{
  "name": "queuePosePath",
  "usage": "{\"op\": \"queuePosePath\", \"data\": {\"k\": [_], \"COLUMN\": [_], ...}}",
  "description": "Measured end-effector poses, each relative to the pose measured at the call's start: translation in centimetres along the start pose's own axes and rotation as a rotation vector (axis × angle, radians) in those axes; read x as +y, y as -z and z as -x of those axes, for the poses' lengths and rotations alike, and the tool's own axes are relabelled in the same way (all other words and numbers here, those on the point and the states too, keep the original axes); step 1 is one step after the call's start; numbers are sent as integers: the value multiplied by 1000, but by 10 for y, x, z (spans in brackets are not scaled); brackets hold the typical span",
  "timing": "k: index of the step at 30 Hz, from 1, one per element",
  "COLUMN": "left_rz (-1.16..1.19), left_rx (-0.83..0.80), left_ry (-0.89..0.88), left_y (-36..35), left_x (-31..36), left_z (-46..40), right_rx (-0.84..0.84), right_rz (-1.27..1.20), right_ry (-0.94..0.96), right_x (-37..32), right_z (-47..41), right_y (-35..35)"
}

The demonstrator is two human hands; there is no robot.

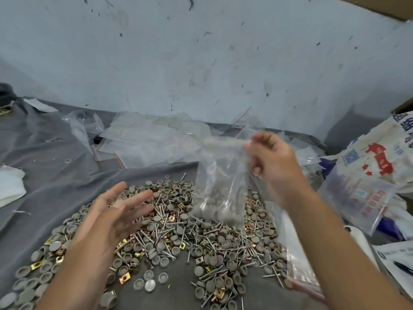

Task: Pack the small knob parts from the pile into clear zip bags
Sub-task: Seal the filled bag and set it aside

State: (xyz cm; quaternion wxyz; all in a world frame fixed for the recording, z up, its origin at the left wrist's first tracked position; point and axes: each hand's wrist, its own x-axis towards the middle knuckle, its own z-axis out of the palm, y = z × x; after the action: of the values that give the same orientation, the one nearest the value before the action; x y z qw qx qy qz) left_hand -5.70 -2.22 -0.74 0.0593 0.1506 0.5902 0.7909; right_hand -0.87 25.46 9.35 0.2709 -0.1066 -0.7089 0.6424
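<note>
One clear zip bag (pixel 220 186), part-filled w/ grey knob parts, hangs over the pile (pixel 178 231), pinched at its top edge by the right hand (pixel 271 161). Left hand (pixel 116 213) hovers over the pile, fingers straight, holding nothing. Risk: bag mouth looks unsealed (blurred, can't confirm), so a tilt or weak pinch could spill parts back; screws & clips in the pile may get mixed in. Printed sacks (pixel 380 157) at right: red/blue print, a QR code, text not readable.

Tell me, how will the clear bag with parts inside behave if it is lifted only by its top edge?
The clear zip bag probably stays floppy: its film hangs creased below the right hand pinching its top. Grey parts gathered at its bottom likely make it bottom-heavy and prone to swing. Thin film might slip from a light pinch.
</note>
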Motion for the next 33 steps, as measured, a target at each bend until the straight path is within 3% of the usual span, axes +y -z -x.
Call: {"op": "queuePosePath", "data": {"k": [6, 11, 14, 18, 19, 21, 25, 30, 33], "left_rz": [-50, -91, -75, -91, -90, -91, -121, -188, -263], "left_rx": [20, 52, 77, 68, 72, 69, 57, 23, -17], "left_ry": [10, -13, -13, -20, -19, -27, -29, -4, 13], "left_y": [-7, -8, -7, -6, -6, -10, -22, -30, -36], "left_x": [4, 8, 8, 7, 7, 8, 12, 13, 13], "left_z": [2, 4, 4, 4, 4, 6, 16, 26, 32], "right_rx": [427, 461, 243, -442, -503, -456, -232, -105, 62], "right_rz": [47, 312, 646, 1123, 1219, 1303, 1164, 1065, 642], "right_ry": [-33, -274, -242, -422, -423, -347, -241, -228, -191], "right_x": [-33, 2, 36, 70, 78, 89, 96, 73, 50], "right_z": [-123, -117, -59, 46, 67, 97, 106, 95, 94], "right_y": [79, 131, 146, 156, 157, 158, 164, 162, 133]}}
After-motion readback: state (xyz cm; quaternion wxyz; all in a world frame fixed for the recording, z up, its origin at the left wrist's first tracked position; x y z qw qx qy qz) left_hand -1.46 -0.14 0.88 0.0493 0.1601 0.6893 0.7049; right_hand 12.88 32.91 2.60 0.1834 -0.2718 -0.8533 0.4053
